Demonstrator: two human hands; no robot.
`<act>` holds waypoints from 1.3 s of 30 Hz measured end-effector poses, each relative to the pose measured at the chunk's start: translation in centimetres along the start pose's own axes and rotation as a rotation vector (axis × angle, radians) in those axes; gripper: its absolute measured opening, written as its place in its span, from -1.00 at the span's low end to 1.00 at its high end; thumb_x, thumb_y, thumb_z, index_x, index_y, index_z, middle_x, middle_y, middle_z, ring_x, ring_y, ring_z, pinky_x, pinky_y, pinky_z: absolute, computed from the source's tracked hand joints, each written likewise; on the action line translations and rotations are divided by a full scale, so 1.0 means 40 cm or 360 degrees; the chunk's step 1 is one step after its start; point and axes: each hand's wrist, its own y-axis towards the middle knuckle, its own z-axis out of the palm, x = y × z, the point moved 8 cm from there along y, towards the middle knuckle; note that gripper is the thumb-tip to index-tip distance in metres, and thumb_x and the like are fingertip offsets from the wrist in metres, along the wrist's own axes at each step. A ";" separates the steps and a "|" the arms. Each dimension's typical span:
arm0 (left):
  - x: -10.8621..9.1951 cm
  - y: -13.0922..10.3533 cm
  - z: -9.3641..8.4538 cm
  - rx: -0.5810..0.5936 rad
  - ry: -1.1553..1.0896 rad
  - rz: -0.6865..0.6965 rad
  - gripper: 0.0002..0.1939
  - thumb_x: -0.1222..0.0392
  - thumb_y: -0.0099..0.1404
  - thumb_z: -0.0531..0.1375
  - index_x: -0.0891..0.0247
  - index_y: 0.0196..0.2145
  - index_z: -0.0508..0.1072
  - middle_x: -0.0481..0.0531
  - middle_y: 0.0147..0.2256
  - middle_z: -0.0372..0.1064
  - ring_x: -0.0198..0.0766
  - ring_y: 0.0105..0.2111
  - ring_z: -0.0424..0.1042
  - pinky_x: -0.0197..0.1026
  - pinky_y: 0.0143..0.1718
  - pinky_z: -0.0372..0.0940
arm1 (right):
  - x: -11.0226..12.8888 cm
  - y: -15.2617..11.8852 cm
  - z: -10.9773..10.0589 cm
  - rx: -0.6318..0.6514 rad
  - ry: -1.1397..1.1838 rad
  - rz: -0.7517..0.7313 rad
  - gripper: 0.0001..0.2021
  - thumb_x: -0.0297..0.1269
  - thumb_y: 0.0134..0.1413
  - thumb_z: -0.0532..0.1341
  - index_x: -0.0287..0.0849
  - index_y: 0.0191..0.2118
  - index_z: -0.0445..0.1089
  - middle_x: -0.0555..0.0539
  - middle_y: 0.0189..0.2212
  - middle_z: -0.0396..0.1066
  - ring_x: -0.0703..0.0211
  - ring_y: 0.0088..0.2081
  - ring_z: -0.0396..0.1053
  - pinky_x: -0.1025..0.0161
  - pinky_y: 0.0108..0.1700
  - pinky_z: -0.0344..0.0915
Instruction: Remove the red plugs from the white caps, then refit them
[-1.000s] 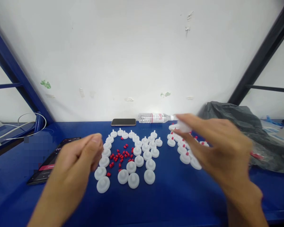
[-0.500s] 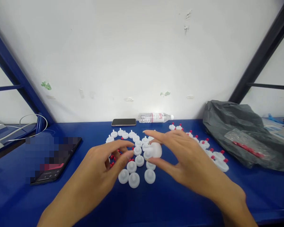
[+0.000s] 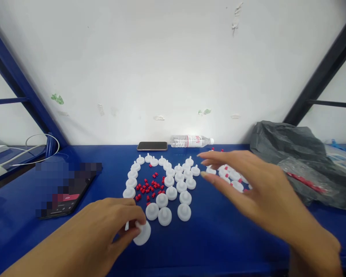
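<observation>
My left hand (image 3: 115, 227) pinches the stem of a white round cap (image 3: 143, 234) low in front of the loose pieces. Thumb and index finger of my right hand (image 3: 248, 184) are apart with nothing between them, over the right side of the blue table. Several white caps with upright stems (image 3: 171, 193) form a ring and a cluster in the middle. Small red pieces (image 3: 148, 187) lie scattered inside the ring. White caps with red tips (image 3: 232, 174) lie at the right, partly hidden behind my right hand.
A phone (image 3: 152, 146) and a plastic bottle (image 3: 190, 141) lie by the wall. A larger phone (image 3: 72, 192) is at the left. At the right, a dark plastic bag (image 3: 288, 142) has a clear bag of red pieces (image 3: 305, 181) on it.
My left hand has moved down toward me and now grips a white cap. My right hand has moved right, away from the middle cluster, and the white cap it was at no longer shows there.
</observation>
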 end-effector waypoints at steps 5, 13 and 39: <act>0.029 -0.008 0.046 0.0128 0.0155 -0.0158 -0.71 0.24 0.30 0.11 0.00 -0.34 0.64 -0.06 -0.31 0.64 -0.14 -0.32 0.60 -0.21 -0.27 0.34 | -0.062 -0.011 -0.072 -0.0122 -0.0320 0.0077 -0.87 -0.18 0.33 0.27 0.00 -0.10 0.54 0.03 -0.22 0.64 0.11 -0.22 0.57 0.21 -0.16 0.40; 0.032 0.017 0.048 0.0250 0.0306 -0.0423 -0.66 0.30 0.27 0.11 0.03 -0.21 0.68 0.04 -0.19 0.66 0.03 -0.18 0.62 -0.06 -0.14 0.39 | -0.103 -0.027 -0.129 -0.0145 -0.0564 0.0240 -0.85 -0.16 0.34 0.25 -0.02 -0.19 0.58 0.04 -0.30 0.65 0.21 -0.37 0.56 0.32 -0.39 0.32; -0.046 0.010 -0.087 -0.0598 0.0237 0.0091 -0.72 0.00 0.49 0.07 0.06 -0.29 0.52 -0.18 -0.50 0.50 -0.33 -0.61 0.36 -0.24 -0.52 0.16 | -0.261 -0.094 0.100 0.0930 -0.0167 0.0522 -0.85 -0.32 0.14 0.30 0.02 -0.41 0.59 0.10 -0.46 0.60 0.20 -0.49 0.53 0.32 -0.47 0.26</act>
